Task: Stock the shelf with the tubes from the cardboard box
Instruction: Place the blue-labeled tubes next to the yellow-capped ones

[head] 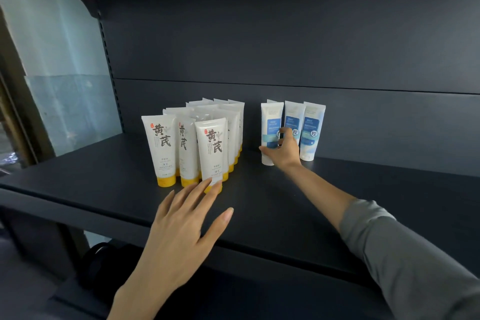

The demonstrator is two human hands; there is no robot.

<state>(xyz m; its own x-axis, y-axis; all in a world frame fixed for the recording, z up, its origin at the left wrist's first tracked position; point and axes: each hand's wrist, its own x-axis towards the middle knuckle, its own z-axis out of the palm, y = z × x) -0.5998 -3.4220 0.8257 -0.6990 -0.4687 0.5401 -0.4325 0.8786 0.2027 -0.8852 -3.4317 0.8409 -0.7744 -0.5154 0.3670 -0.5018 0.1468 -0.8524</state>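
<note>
Standing cap-down, white blue-labelled plastic tube (270, 122) sat gripped in right hand (284, 152); left hand (181, 226) spread open by yellow-capped white 黄芪 tubes (159, 148).

Single view: wide-angle camera on your head, facing forward and slightly down into dark matte metal shelf (259, 202). You stand near: shelf board spans full frame width, dark back panel (285, 34) fills upper half. Your left hand (181, 228) enters from bottom edge, large in frame; your right hand (284, 150), gripping white-and-blue plastic tube (270, 122), sits mid-frame, within reach. Straight edges bow toward frame borders.
</note>
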